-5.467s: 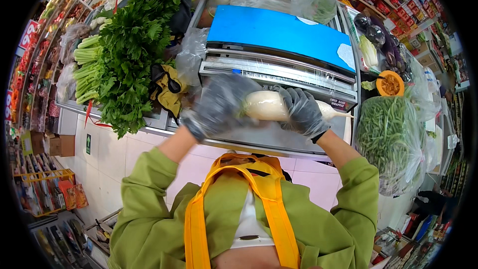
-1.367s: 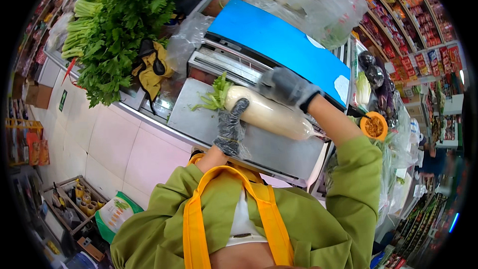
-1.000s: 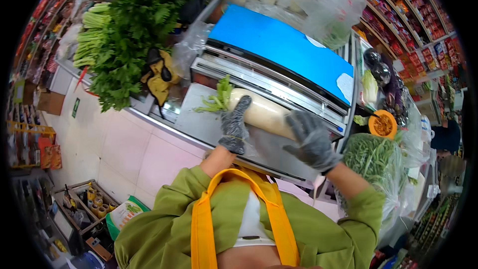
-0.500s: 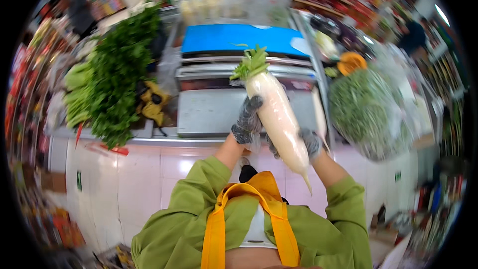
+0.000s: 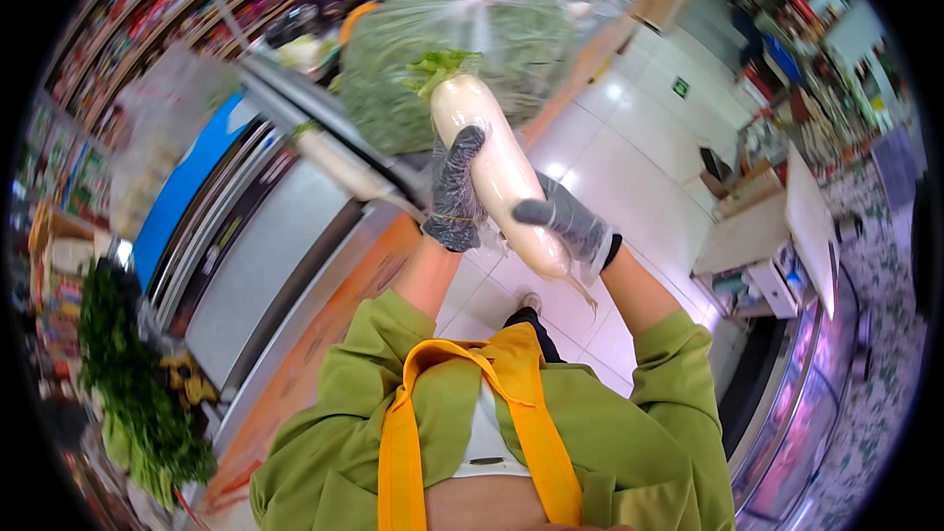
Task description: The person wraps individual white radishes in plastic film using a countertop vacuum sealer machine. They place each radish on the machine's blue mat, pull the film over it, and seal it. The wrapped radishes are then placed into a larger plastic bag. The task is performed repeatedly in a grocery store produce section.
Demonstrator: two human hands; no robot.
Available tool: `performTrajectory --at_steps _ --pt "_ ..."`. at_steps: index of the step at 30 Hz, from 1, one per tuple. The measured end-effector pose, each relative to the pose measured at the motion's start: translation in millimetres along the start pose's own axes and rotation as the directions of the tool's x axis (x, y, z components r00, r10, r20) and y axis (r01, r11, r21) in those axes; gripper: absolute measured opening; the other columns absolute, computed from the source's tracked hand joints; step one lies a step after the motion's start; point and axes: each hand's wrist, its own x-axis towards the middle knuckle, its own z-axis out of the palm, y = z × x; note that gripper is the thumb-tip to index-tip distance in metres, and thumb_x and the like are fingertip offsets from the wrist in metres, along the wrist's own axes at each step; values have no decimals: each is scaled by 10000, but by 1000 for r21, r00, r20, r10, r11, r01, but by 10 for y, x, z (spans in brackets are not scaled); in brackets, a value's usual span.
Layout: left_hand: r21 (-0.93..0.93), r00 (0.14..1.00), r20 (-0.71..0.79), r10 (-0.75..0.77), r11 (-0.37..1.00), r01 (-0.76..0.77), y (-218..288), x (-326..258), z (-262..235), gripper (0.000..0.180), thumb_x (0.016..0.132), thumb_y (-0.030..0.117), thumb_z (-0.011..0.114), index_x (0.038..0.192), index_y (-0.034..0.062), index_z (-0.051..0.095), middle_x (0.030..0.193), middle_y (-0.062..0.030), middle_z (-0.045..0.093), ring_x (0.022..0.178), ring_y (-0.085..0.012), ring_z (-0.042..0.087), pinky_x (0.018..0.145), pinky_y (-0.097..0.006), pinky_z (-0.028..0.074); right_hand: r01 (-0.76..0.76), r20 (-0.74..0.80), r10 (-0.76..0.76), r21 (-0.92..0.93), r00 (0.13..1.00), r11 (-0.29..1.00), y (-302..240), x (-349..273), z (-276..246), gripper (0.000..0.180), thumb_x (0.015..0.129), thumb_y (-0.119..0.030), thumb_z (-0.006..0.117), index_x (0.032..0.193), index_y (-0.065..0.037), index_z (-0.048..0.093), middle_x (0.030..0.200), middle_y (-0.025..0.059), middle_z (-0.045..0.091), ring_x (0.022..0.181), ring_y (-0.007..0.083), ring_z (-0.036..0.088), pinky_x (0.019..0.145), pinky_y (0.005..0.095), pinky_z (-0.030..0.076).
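Observation:
A large white daikon radish (image 5: 497, 162), with a short green leaf stub at its upper end and a thin root tail at its lower end, is held tilted in front of me above the floor. It looks shiny, as if wrapped in clear film. My left hand (image 5: 456, 187), in a dark grey see-through glove, grips its left side near the middle. Lower down, my right hand (image 5: 570, 220) in the same kind of glove closes on its right side, thumb across the front. A second, slimmer daikon (image 5: 339, 165) lies on the counter to the left.
Left of me stands the counter with a steel wrapping machine (image 5: 270, 261) topped by a blue panel (image 5: 187, 187). Leafy greens (image 5: 128, 354) hang at its left end. A clear bag of green vegetables (image 5: 393, 79) lies beyond the daikon. To the right are a small cabinet (image 5: 752, 246) and a glass display case (image 5: 796, 413).
I have turned to the right, so the counter and machine have swung to the left of view. The daikon has come off from over the machine, still in both hands.

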Motion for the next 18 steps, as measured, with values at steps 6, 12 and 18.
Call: performTrajectory --at_steps 6,12,18 --pt "194 995 -73 65 980 -50 -1532 1084 885 526 811 188 745 1249 30 499 1045 -118 608 899 -227 629 817 -350 540 -271 -465 -711 -885 528 378 405 -738 -1468 795 671 -351 838 1290 -27 459 1128 200 628 897 368 668 718 425 558" --pt "363 976 -153 156 927 -91 -2898 2004 1429 476 791 141 772 1197 11 562 1054 -81 618 911 -186 617 829 -316 518 -354 -440 -764 -888 472 293 161 -1207 -2962 866 647 -357 845 1327 -26 423 1117 184 635 889 350 673 713 419 559" --pt "57 883 343 -320 946 321 -3525 2638 1364 755 773 365 777 1321 5 403 1128 -119 584 989 -261 621 924 -388 521 -26 -612 -550 -682 568 731 -551 -903 -3908 915 593 -254 895 1333 -17 411 1186 139 618 1077 219 609 910 364 503"
